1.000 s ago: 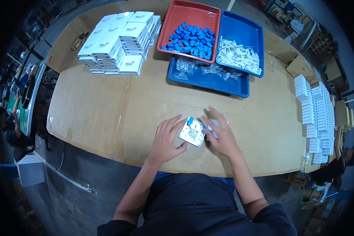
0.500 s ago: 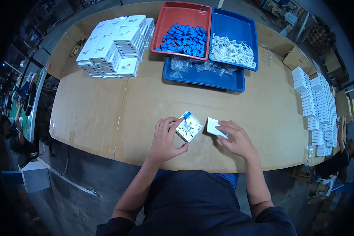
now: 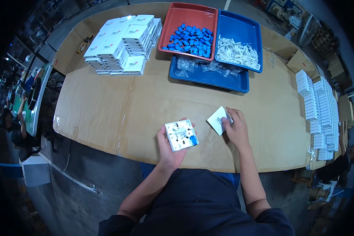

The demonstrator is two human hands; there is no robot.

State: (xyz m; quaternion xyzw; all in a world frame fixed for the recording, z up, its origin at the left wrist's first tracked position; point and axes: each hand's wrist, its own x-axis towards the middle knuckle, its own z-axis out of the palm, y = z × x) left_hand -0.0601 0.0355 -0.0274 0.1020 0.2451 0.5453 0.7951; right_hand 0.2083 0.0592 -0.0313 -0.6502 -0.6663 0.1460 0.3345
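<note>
My left hand (image 3: pixel 170 151) grips a white square plastic box (image 3: pixel 181 133) from its left side and from below. The box's open face is turned up, showing small white and dark parts and a blue connector piece (image 3: pixel 193 140) at its lower right corner. To the right, my right hand (image 3: pixel 236 128) pinches a flat white square cover (image 3: pixel 219 120) with dark print, thumb on top. The cover sits tilted at or just above the cardboard tabletop (image 3: pixel 153 106), apart from the box. The fingertips behind it are partly hidden.
White boxes (image 3: pixel 110 45) are stacked at the far left. A red tray (image 3: pixel 192 15) of blue pieces and a blue tray (image 3: pixel 240 25) of white pieces rest over another blue tray (image 3: pixel 208 82) with clear bags. Piled white units (image 3: pixel 318 110) line the right edge.
My left hand has turned the box, so its blue piece moved from the top to the lower right. My right hand has shifted slightly away from me, swinging the cover so its print shows.
</note>
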